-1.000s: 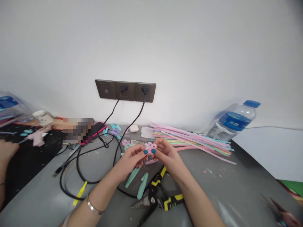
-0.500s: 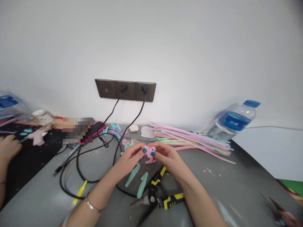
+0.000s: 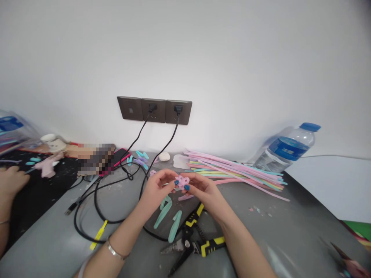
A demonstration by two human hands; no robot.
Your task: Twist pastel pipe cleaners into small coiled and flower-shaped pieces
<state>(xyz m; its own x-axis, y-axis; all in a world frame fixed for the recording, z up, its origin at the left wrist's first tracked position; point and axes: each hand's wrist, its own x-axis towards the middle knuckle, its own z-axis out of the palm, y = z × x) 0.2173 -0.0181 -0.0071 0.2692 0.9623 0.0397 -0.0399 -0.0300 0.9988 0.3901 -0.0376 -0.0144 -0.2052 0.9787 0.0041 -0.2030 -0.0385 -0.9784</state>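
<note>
Both my hands meet above the middle of the grey table and pinch a small pink looped piece between thumbs and fingertips. My left hand grips its left side, and my right hand grips its right side. Below my hands lie mint-green folded strips and black-and-yellow pliers. A loose pink strip rests just under my right hand.
A pile of long pastel strips lies to the right, beside a water bottle on its side. Black cables run from the wall sockets across the table. Another person's hand works at the far left.
My hands have turned and shifted the pink piece slightly; the thumbs have closed nearer together. The other person's hand at the left has moved a little.
</note>
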